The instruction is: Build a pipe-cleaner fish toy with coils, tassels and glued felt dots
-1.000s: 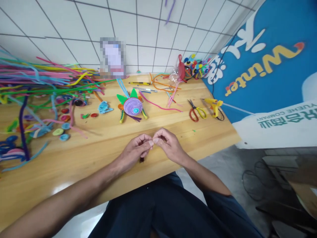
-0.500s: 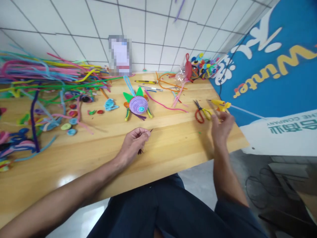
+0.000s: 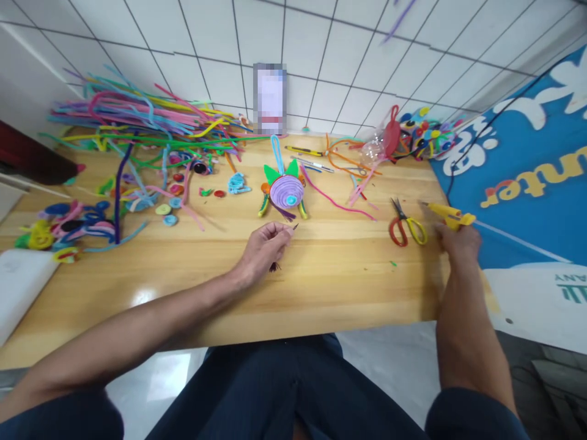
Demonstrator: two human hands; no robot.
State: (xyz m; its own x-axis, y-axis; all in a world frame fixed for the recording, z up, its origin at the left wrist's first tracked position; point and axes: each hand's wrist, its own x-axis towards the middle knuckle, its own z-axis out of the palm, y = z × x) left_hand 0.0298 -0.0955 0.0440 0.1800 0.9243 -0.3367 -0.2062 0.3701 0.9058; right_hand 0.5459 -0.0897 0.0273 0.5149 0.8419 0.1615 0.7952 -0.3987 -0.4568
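Note:
My left hand (image 3: 269, 247) is closed in a pinch above the middle of the table. It holds a small dark purple piece of pipe cleaner (image 3: 274, 267), whose dark tip pokes out past the fingertips; the rest is hidden by the fingers. Just beyond lies a craft figure with a purple coiled body (image 3: 285, 192), green ears, a blue loop on top and yellow-green limbs. At the table's right edge, my right hand (image 3: 462, 243) is closed around the handle of a yellow hot glue gun (image 3: 452, 215). Scissors (image 3: 406, 225) with red and yellow handles lie left of it.
Pipe cleaners (image 3: 123, 113) are heaped at the back left, with coiled pieces (image 3: 73, 223) in front. A yellow utility knife (image 3: 303, 150) and a pink pipe cleaner (image 3: 337, 198) lie near the figure. Pompoms (image 3: 426, 131) sit at the back right; a phone (image 3: 270, 101) leans on the wall.
The view has swung left, so things appear farther right. My right hand has closed in on the glue gun's handle. My left hand keeps its pinch on the dark purple piece.

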